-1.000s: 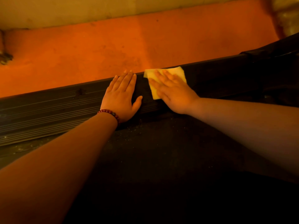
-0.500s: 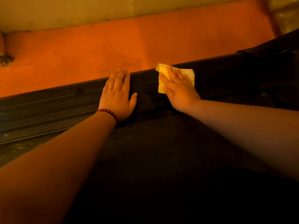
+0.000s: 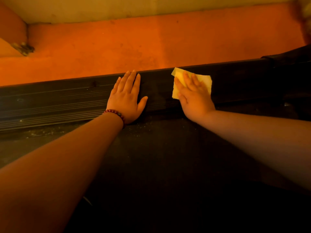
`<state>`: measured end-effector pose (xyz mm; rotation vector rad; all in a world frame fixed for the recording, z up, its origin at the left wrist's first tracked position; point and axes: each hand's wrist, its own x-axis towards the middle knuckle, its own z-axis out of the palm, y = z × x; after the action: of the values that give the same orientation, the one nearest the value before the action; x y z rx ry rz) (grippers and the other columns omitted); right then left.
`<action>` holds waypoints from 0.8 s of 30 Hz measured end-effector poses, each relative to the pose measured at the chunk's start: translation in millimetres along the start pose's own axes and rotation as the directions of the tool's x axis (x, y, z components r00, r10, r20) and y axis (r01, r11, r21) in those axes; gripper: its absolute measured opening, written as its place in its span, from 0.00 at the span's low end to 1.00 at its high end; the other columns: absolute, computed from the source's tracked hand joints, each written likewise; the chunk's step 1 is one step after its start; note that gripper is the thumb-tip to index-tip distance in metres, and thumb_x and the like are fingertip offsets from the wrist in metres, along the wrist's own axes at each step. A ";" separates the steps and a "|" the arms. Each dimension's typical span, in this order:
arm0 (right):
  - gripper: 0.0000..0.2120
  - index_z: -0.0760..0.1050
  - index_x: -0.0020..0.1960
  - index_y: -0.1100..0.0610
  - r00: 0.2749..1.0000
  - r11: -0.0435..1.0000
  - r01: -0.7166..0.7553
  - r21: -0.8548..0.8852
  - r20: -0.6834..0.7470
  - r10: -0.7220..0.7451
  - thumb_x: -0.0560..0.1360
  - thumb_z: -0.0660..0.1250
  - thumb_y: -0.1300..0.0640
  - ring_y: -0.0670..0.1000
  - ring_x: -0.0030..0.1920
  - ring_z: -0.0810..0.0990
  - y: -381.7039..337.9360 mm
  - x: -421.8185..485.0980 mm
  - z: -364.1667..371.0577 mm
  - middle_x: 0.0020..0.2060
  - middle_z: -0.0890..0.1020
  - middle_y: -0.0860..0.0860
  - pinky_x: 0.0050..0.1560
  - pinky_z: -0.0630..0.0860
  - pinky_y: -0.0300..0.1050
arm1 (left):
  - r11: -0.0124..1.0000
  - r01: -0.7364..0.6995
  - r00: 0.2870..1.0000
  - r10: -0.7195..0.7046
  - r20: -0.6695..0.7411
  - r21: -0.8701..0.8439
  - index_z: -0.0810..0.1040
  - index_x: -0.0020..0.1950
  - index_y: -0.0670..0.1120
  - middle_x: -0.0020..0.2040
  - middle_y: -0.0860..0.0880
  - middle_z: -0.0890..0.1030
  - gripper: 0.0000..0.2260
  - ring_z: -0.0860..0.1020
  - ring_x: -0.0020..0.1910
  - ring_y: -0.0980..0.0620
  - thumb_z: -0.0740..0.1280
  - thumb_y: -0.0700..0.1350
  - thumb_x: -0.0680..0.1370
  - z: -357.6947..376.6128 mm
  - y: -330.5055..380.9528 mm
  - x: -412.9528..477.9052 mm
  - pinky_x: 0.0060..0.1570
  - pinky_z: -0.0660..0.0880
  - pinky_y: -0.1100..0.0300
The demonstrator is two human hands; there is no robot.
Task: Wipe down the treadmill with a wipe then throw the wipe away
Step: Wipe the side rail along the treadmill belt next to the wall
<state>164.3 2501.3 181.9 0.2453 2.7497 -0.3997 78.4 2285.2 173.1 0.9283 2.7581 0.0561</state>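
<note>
While right hand [image 3: 193, 96] presses wipe [image 3: 205, 81], left hand [image 3: 126, 98] flat.

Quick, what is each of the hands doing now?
Left hand: open, flat on the side rail.
Right hand: open, presses the wipe on the rail.

1. The wipe [image 3: 205, 81] is being slid rightward along the treadmill's side rail [image 3: 67, 100], pressed flat under the right hand [image 3: 193, 97].
2. The gap between the right hand and the left hand [image 3: 125, 100] is being widened.
3. The right hand's fingers [image 3: 185, 79] are being turned from a leftward slant to more upright.
</note>
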 end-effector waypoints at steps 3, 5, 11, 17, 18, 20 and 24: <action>0.26 0.43 0.79 0.46 0.989 0.988 0.147 -0.044 0.023 -0.146 0.84 0.48 0.53 0.53 0.78 0.39 -27.1 -3.6 7.6 0.79 0.42 0.50 0.75 0.40 0.49 | 1.000 0.007 1.000 -0.007 -0.015 -0.001 0.48 0.79 0.42 0.79 0.44 0.48 0.32 0.46 0.78 0.46 0.51 0.58 0.81 0.6 2.3 0.0 0.74 0.40 0.52; 0.25 0.43 0.78 0.44 0.960 0.961 0.276 -0.023 0.051 -0.274 0.84 0.47 0.51 0.51 0.78 0.39 -36.5 -6.0 10.5 0.78 0.42 0.48 0.74 0.37 0.46 | 1.000 0.010 1.000 -0.010 -0.014 0.003 0.48 0.79 0.42 0.79 0.44 0.48 0.32 0.46 0.78 0.46 0.51 0.58 0.81 1.2 1.6 0.1 0.74 0.39 0.53; 0.25 0.48 0.78 0.46 0.977 0.977 0.213 -0.011 0.000 -0.213 0.84 0.50 0.54 0.52 0.78 0.43 -9.6 10.9 3.3 0.79 0.47 0.50 0.75 0.41 0.47 | 1.000 0.005 1.000 -0.005 -0.018 0.011 0.49 0.79 0.41 0.79 0.43 0.50 0.32 0.48 0.78 0.45 0.52 0.57 0.81 0.8 1.8 1.2 0.74 0.41 0.51; 0.27 0.45 0.78 0.45 0.964 0.965 0.261 -0.025 0.062 -0.259 0.83 0.51 0.55 0.52 0.78 0.41 -24.8 -2.9 6.6 0.78 0.44 0.49 0.75 0.38 0.49 | 1.000 0.001 1.000 -0.001 -0.019 0.015 0.51 0.79 0.41 0.79 0.42 0.52 0.31 0.49 0.78 0.44 0.50 0.58 0.81 1.8 0.5 2.5 0.75 0.42 0.50; 0.27 0.45 0.78 0.45 0.942 0.944 0.328 -0.017 0.082 -0.326 0.83 0.52 0.54 0.51 0.78 0.40 -27.4 -9.2 8.6 0.78 0.44 0.48 0.74 0.36 0.47 | 1.000 0.003 1.000 -0.003 -0.013 0.016 0.50 0.79 0.41 0.79 0.43 0.51 0.31 0.48 0.78 0.45 0.51 0.57 0.81 2.0 0.3 2.8 0.75 0.41 0.50; 0.27 0.43 0.78 0.44 0.922 0.926 0.378 -0.027 0.107 -0.373 0.83 0.52 0.54 0.50 0.77 0.39 -25.9 -10.1 9.6 0.78 0.43 0.47 0.73 0.36 0.45 | 1.000 -0.004 1.000 0.004 -0.015 0.014 0.50 0.79 0.41 0.79 0.42 0.51 0.31 0.48 0.78 0.45 0.52 0.57 0.81 2.3 -0.3 2.4 0.74 0.41 0.51; 0.27 0.43 0.79 0.47 0.976 0.971 0.213 -0.106 0.065 -0.207 0.84 0.50 0.56 0.53 0.78 0.41 -17.2 19.6 -3.5 0.79 0.43 0.51 0.75 0.42 0.50 | 1.000 0.000 1.000 0.000 -0.024 0.005 0.51 0.79 0.41 0.79 0.43 0.51 0.30 0.48 0.78 0.45 0.50 0.56 0.81 2.4 0.4 1.8 0.74 0.40 0.51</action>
<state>141.4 2488.4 182.1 -0.0846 2.7423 -0.2992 77.8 2286.5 170.4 0.9348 2.7812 0.0614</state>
